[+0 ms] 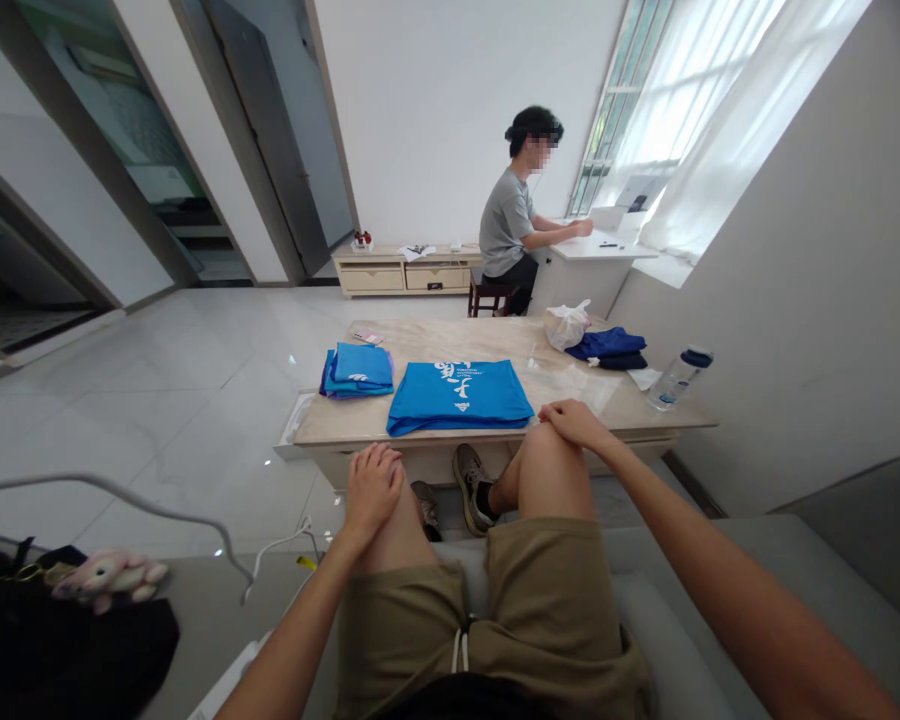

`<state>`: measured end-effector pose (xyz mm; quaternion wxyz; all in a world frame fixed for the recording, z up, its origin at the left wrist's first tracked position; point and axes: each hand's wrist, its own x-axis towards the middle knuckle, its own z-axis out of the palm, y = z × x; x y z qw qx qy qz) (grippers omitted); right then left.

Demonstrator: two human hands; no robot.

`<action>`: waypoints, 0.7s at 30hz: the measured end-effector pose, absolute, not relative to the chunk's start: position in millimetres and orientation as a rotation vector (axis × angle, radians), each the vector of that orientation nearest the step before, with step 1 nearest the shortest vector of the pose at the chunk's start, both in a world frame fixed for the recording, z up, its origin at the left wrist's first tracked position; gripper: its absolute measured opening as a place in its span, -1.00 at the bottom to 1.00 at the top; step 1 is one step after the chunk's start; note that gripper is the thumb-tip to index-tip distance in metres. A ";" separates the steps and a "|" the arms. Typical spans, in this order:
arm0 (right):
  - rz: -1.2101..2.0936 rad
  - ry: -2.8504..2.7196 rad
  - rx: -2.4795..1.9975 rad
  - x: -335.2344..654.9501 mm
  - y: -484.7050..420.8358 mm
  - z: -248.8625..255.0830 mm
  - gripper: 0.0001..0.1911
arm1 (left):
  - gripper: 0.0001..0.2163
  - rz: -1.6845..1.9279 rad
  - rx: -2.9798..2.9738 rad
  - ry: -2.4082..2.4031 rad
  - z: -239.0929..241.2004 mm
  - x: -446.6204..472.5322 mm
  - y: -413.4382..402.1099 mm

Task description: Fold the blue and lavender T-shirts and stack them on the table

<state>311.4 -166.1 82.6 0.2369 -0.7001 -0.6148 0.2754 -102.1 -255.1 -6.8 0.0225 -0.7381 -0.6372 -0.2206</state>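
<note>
My left hand point(373, 487) rests on my left knee, its fingers stretched out and holding nothing. On the other knee lies my right hand point(572, 422), also open, with its fingers laid over the kneecap. Just beyond my knees, a folded blue cloth point(487, 392) with white lettering, which looks like a T-shirt, lies near the front edge of the low table point(345, 425). To its left sits a small stack of folded blue cloths point(361, 368). Neither hand touches the cloth.
A clear water bottle point(679, 380) stands at the table's right end, near dark blue clothing point(607, 343) and a white plastic bag point(568, 325). Beyond, a person point(508, 220) sits at a white desk point(596, 250). A black bag point(60, 640) with a plush toy point(112, 577) is at lower left.
</note>
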 end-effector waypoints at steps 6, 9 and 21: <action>1.115 -1.425 -1.977 329.0 -78.1 72.3 -0.80 | -0.65 -0.640 -2.321 -1.936 -13.7 -102.4 -249.5; 1.081 -1.358 -2.048 333.3 -40.7 46.2 -0.84 | -0.66 -0.616 -2.336 -1.915 -15.4 -101.3 -247.6; 1.067 -1.447 -2.180 363.8 1.7 -55.3 -0.82 | -0.69 -0.415 -2.720 -1.928 5.3 18.5 -152.6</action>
